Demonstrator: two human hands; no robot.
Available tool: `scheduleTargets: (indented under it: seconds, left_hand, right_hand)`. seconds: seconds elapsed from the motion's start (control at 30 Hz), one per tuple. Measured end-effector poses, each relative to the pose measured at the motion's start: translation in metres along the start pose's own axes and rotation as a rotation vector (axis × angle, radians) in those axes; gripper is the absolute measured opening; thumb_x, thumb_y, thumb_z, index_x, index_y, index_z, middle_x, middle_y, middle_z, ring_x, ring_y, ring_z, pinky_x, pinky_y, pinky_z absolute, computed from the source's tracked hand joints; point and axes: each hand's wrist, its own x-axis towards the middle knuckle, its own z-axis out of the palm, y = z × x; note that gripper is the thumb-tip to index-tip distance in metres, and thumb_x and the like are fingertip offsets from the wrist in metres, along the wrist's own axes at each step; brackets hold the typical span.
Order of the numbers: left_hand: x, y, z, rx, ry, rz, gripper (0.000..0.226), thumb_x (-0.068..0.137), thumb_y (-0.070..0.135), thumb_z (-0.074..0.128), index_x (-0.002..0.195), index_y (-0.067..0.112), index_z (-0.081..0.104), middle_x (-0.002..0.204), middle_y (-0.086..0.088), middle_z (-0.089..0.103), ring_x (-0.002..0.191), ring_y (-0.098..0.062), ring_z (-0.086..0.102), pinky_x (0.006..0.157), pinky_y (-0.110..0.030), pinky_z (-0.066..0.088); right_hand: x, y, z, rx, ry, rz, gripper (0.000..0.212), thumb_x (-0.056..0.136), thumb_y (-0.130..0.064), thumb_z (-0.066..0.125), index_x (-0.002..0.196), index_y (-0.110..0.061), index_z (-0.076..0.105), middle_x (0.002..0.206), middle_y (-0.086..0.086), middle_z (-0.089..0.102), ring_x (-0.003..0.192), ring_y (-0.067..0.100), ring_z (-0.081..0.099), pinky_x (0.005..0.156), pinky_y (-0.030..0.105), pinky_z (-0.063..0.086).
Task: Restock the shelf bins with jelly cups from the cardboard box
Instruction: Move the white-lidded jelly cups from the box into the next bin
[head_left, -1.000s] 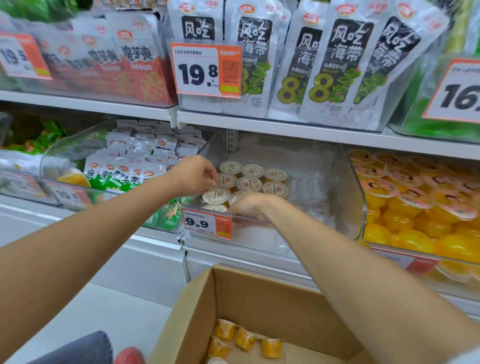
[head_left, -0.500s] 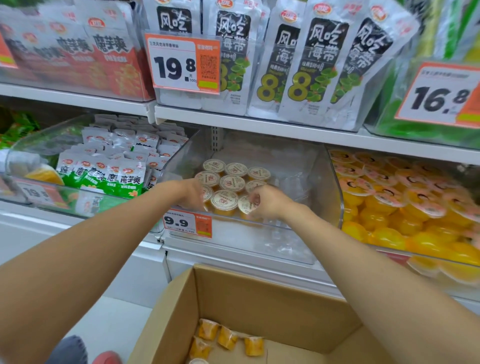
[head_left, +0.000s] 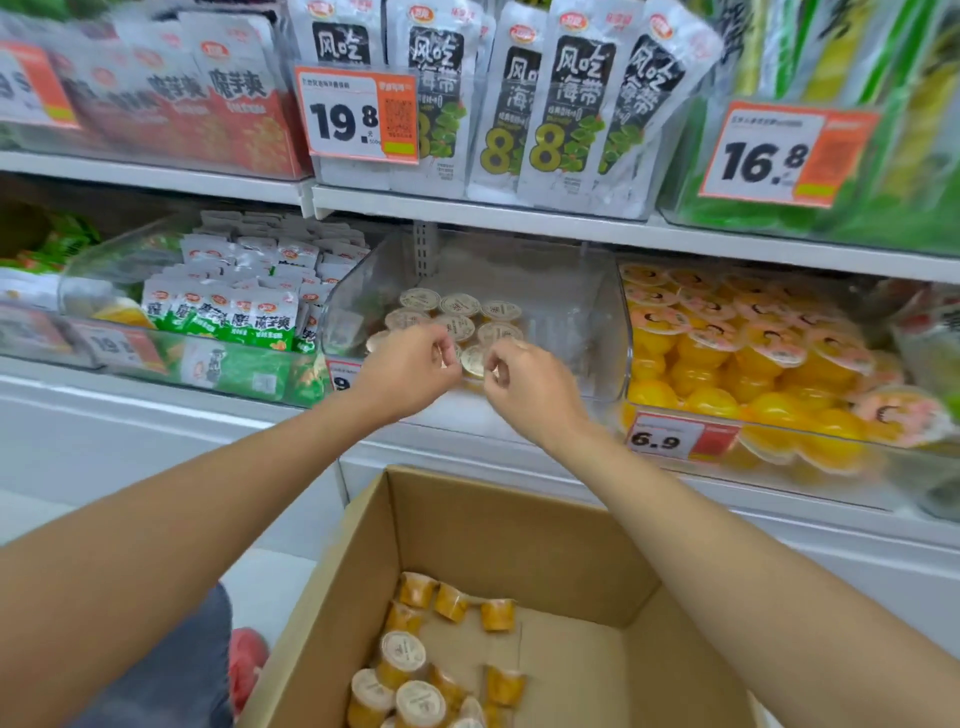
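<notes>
A clear shelf bin (head_left: 597, 343) in the middle of the lower shelf holds several small jelly cups (head_left: 459, 305) with beige lids, standing upright at its left side. Both hands hover at the bin's front edge. My left hand (head_left: 408, 366) and my right hand (head_left: 527, 382) are close together with loosely curled fingers and nothing in them. They hide the nearest cups. Below, the open cardboard box (head_left: 498, 501) has several orange jelly cups (head_left: 415, 675) lying loose at its bottom left.
A bin of green and white snack packs (head_left: 234, 317) stands to the left, and a bin of larger yellow jelly cups (head_left: 727, 358) to the right. Price tags hang on the bin fronts. Seaweed packs (head_left: 571, 104) fill the shelf above. My knee and a red shoe (head_left: 247, 660) are left of the box.
Both hands have pulled back from inside the bin to its front edge and let go of the cups they were placing. The view has tilted down, showing more of the box.
</notes>
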Motion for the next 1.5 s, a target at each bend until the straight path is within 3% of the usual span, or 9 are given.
scheduleTargets:
  seconds: [0.13,0.43,0.53,0.6,0.8,1.03,1.2,1.33,1.5]
  left_hand:
    - [-0.047,0.006,0.035,0.009,-0.191,-0.041,0.007,0.076,0.02,0.064,0.072,0.02,0.058,0.064,0.007,0.057,0.063,-0.015,0.053,0.057,-0.028,0.04]
    - [-0.118,-0.094,0.163,0.301,-0.775,-0.41,0.011,0.088,0.025,0.061,0.082,0.017,0.064,0.096,-0.006,0.068,0.093,-0.022,0.064,0.084,-0.035,0.054]
    - [-0.141,-0.13,0.197,0.391,-0.959,-0.523,0.027,0.094,0.039,0.055,0.089,0.013,0.061,0.092,-0.006,0.062,0.08,-0.017,0.059,0.079,-0.032,0.049]
    - [-0.155,-0.144,0.213,0.391,-1.076,-0.637,0.039,0.095,0.048,0.05,0.103,0.01,0.057,0.103,-0.009,0.062,0.08,-0.017,0.058,0.079,-0.03,0.05]
    - [-0.18,-0.178,0.239,0.315,-1.111,-0.78,0.11,0.057,0.074,0.073,0.145,0.019,0.038,0.144,-0.005,0.046,0.125,-0.027,0.051,0.097,-0.035,0.049]
    - [-0.199,-0.213,0.265,0.294,-0.922,-0.769,0.07,0.043,0.078,0.068,0.096,0.031,0.064,0.098,0.009,0.068,0.087,-0.014,0.063,0.081,-0.035,0.056]
    - [-0.187,-0.159,0.233,0.187,-0.806,-0.644,0.066,0.059,0.049,0.077,0.119,0.031,0.057,0.116,-0.001,0.059,0.107,-0.021,0.054,0.086,-0.031,0.05]
    - [-0.169,-0.134,0.206,0.083,-0.715,-0.528,0.074,0.042,0.054,0.067,0.113,0.036,0.057,0.11,-0.005,0.062,0.089,-0.019,0.062,0.073,-0.026,0.052]
    - [-0.136,-0.066,0.123,0.011,-0.543,-0.297,0.058,0.064,0.046,0.078,0.117,0.035,0.056,0.108,0.006,0.058,0.106,-0.015,0.051,0.091,-0.029,0.044]
  right_hand:
    - [-0.056,0.006,0.014,0.059,-0.01,0.016,0.005,0.085,-0.018,0.055,0.085,-0.017,0.06,0.075,-0.008,0.051,0.074,0.021,0.054,0.061,0.033,0.039]
    - [-0.193,0.091,0.123,0.142,-0.73,0.46,0.012,0.088,-0.019,0.053,0.091,-0.021,0.065,0.094,-0.001,0.065,0.091,0.021,0.061,0.076,0.03,0.049]
    - [-0.233,0.118,0.167,0.173,-0.884,0.703,0.021,0.088,-0.021,0.049,0.071,-0.017,0.06,0.086,0.005,0.064,0.086,0.027,0.059,0.07,0.027,0.043]
    - [-0.254,0.128,0.196,0.26,-0.943,0.837,0.019,0.087,-0.024,0.054,0.091,-0.013,0.069,0.102,0.009,0.067,0.099,0.027,0.062,0.078,0.027,0.045]
    - [-0.278,0.123,0.263,0.423,-0.923,1.163,0.052,0.092,-0.042,0.054,0.128,-0.005,0.055,0.133,0.012,0.057,0.12,0.03,0.055,0.095,0.033,0.045]
    - [-0.279,0.106,0.273,0.802,-0.6,1.702,0.04,0.076,-0.006,0.077,0.11,-0.002,0.056,0.107,0.01,0.061,0.094,0.025,0.056,0.075,0.037,0.057]
    - [-0.26,0.1,0.242,0.871,-0.475,1.57,0.041,0.077,0.006,0.061,0.115,-0.01,0.063,0.107,0.007,0.065,0.093,0.022,0.057,0.081,0.032,0.05]
    - [-0.216,0.085,0.186,0.9,-0.472,1.29,0.036,0.075,0.003,0.062,0.106,-0.013,0.069,0.105,0.007,0.07,0.097,0.022,0.063,0.086,0.032,0.051]
    - [-0.161,0.044,0.097,0.863,-0.394,0.932,0.039,0.08,-0.001,0.065,0.117,-0.012,0.066,0.112,0.004,0.069,0.104,0.018,0.063,0.088,0.027,0.052]
